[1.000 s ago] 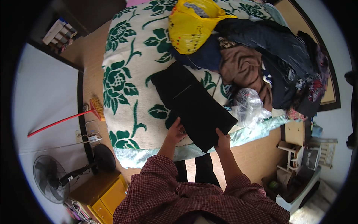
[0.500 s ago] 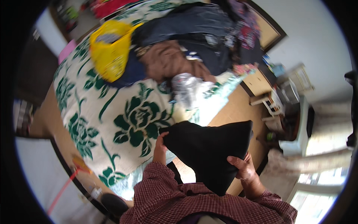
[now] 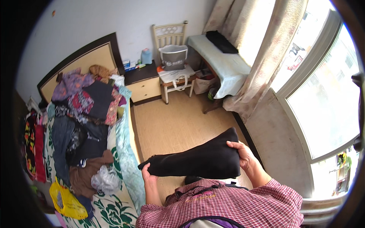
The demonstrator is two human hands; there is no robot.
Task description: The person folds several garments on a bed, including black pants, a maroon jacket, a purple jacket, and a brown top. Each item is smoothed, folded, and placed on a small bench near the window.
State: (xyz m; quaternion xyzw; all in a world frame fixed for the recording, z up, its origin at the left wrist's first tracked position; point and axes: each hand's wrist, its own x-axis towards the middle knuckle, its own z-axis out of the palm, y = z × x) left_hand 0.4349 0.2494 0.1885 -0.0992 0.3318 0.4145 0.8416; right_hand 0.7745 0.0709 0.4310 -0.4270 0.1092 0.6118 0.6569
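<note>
A folded black garment (image 3: 197, 157) is stretched between my two hands in front of my chest. Its kind cannot be made out; the cloth is plain and dark, narrow at the left and broader at the right. My left hand (image 3: 148, 174) pinches the narrow left end, near the bed's edge. At the broad right end, my right hand (image 3: 244, 155) grips the side, thumb on top and the other fingers partly hidden by the cloth.
On the left, the bed (image 3: 114, 207) bears heaped clothes, a yellow bag (image 3: 68, 201) and a clear plastic bag (image 3: 105, 180). Ahead stand a nightstand (image 3: 144, 88), a chair (image 3: 169, 34) with a grey bag, and a cloth-covered table (image 3: 213, 57) holding a black folded item (image 3: 222, 41). Curtains and windows line the right.
My view has swung right, from over the bed toward the floor, chair and window. Both hands still hold the black garment, now stretched more level and longer between them.
</note>
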